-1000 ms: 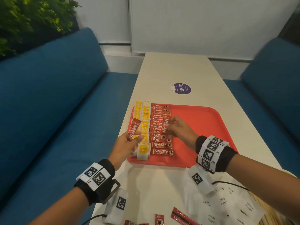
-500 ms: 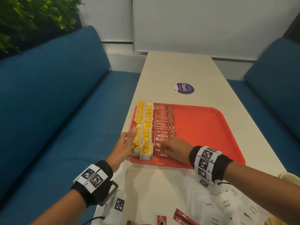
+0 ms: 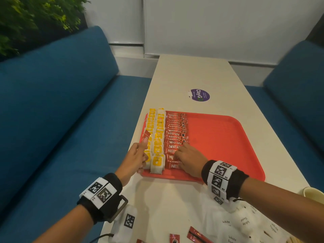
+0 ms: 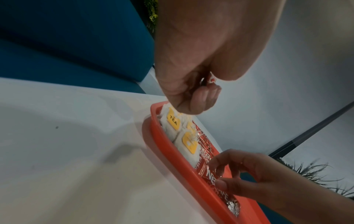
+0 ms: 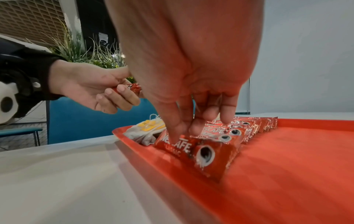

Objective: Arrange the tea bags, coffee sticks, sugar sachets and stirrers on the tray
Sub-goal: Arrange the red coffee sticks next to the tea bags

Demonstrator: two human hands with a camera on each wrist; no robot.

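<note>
A red tray (image 3: 219, 137) lies on the pale table. At its left stand two columns of yellow-tagged tea bags (image 3: 158, 130), with a column of red coffee sticks (image 3: 175, 135) beside them. My left hand (image 3: 138, 155) hovers at the tray's near-left edge. It pinches one coffee stick (image 3: 146, 135), also seen in the right wrist view (image 5: 134, 87), between thumb and fingers. My right hand (image 3: 185, 156) reaches down onto the nearest coffee sticks (image 5: 201, 151). Its extended fingertips (image 5: 176, 136) press on them.
White sugar sachets (image 3: 245, 223) lie in a pile at the near right. Loose coffee sticks (image 3: 196, 234) lie by the front edge. A paper cup (image 3: 313, 195) stands at the right edge and a purple sticker (image 3: 199, 95) lies beyond the tray. Blue sofas flank the table.
My right hand has slid from the middle of the coffee column to its near end. My left hand, still holding its stick, has drawn back toward the tray's near-left corner.
</note>
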